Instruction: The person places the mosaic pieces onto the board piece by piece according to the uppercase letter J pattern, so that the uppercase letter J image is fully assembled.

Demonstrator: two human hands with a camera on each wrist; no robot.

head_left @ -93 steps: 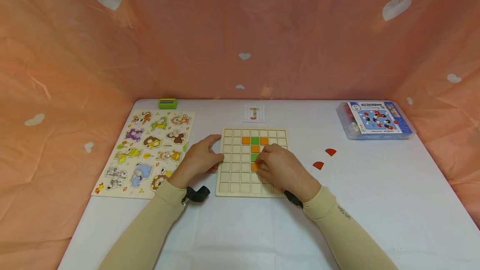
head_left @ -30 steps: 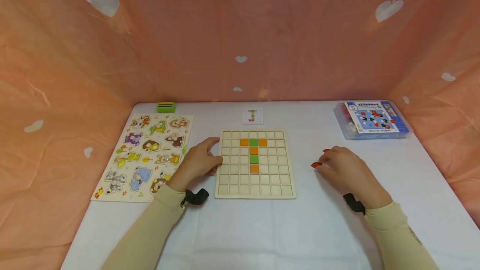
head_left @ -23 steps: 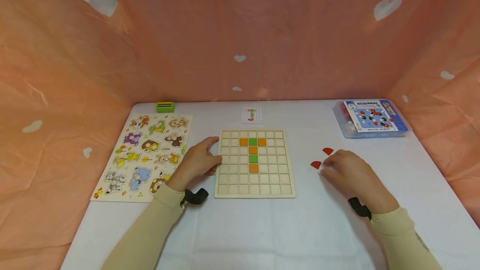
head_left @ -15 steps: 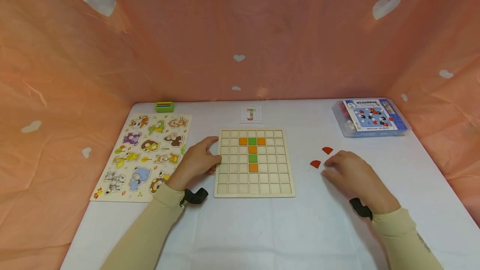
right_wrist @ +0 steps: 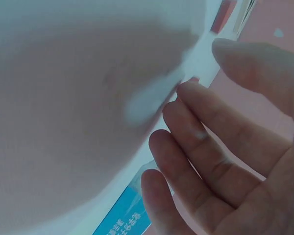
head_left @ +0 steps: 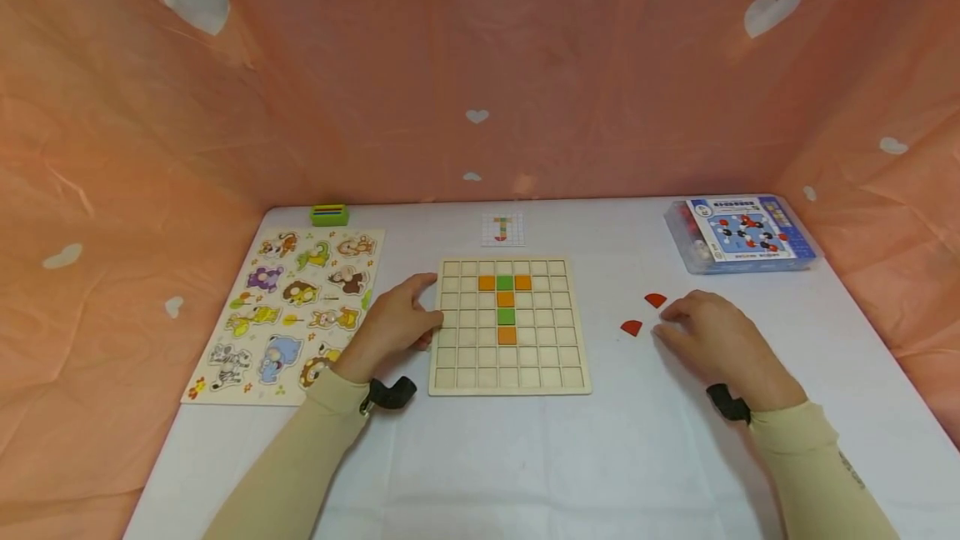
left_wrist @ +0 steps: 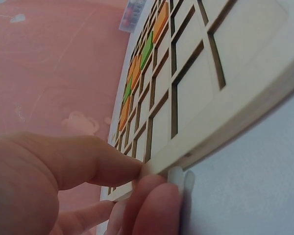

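Note:
A square wooden grid board [head_left: 551,338] lies mid-table, with orange tiles [head_left: 506,299] and green tiles [head_left: 506,317] set in a T shape in its cells. My left hand [head_left: 397,319] holds the board's left edge; in the left wrist view the thumb [left_wrist: 103,161] meets the rim and curled fingers lie against its side. Two red quarter-circle pieces [head_left: 632,327] lie on the white table right of the board. Just right of them my right hand [head_left: 716,340] hovers, its fingers [right_wrist: 206,152] loosely bent and apart from the thumb, holding nothing.
A small pattern card [head_left: 503,229] lies behind the board. At left is an animal puzzle board [head_left: 292,315], with a green block [head_left: 329,215] behind it. A clear box with a molecule-model label [head_left: 742,236] stands back right. Pink cloth [head_left: 480,65] hangs behind the table.
My right hand left the board and moved right to the red pieces, then drew back slightly to the right, leaving both lying there. My left hand stayed at the board's edge.

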